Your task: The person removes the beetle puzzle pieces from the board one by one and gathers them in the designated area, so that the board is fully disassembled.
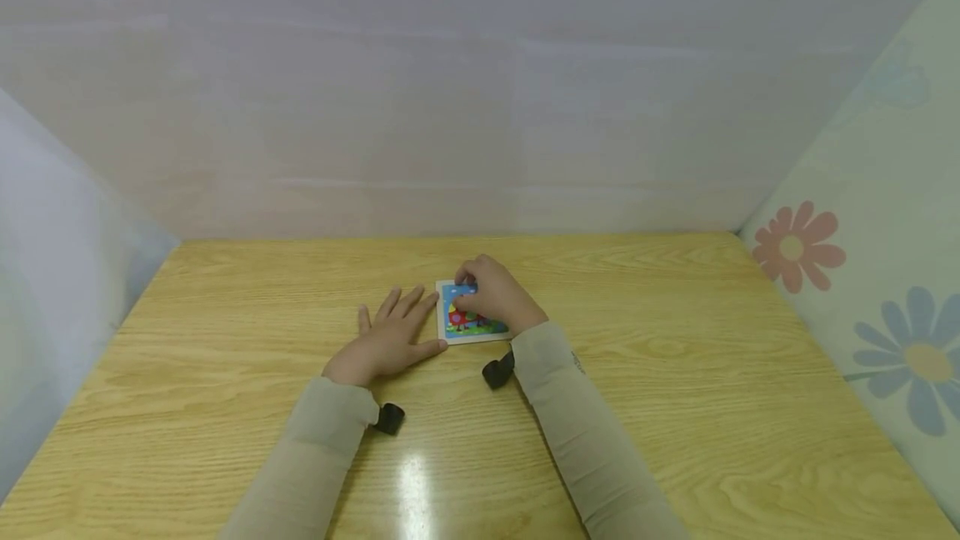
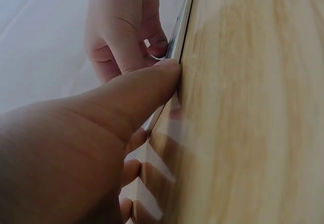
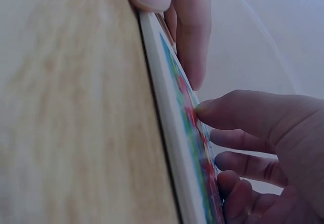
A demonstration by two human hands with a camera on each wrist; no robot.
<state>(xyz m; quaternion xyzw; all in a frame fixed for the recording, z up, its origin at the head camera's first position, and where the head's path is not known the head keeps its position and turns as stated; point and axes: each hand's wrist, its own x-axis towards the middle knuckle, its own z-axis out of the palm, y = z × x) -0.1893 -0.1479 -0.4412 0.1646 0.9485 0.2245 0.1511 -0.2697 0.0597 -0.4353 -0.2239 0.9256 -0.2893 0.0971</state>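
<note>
A small square board (image 1: pixel 441 319) with a pale border and a bright cartoon picture lies flat on the wooden table. My left hand (image 1: pixel 390 346) rests spread out at its left side, thumb and forefinger tips touching the edge. Close up in the left wrist view, the left thumb (image 2: pixel 147 84) lies against the board's edge. Over the picture is my right hand (image 1: pixel 498 294), its fingers bent and their tips down on the surface. The right thumb (image 3: pixel 223 112) touches the picture (image 3: pixel 195 127) in the right wrist view. Whether these fingertips pinch a piece is hidden.
The wood-grained table (image 1: pixel 675 373) extends around the board. A pale wall covering (image 1: pixel 480 107) rises behind it, and a panel with printed flowers (image 1: pixel 791 248) stands on the right. Small black devices (image 1: pixel 390 418) sit at both wrists.
</note>
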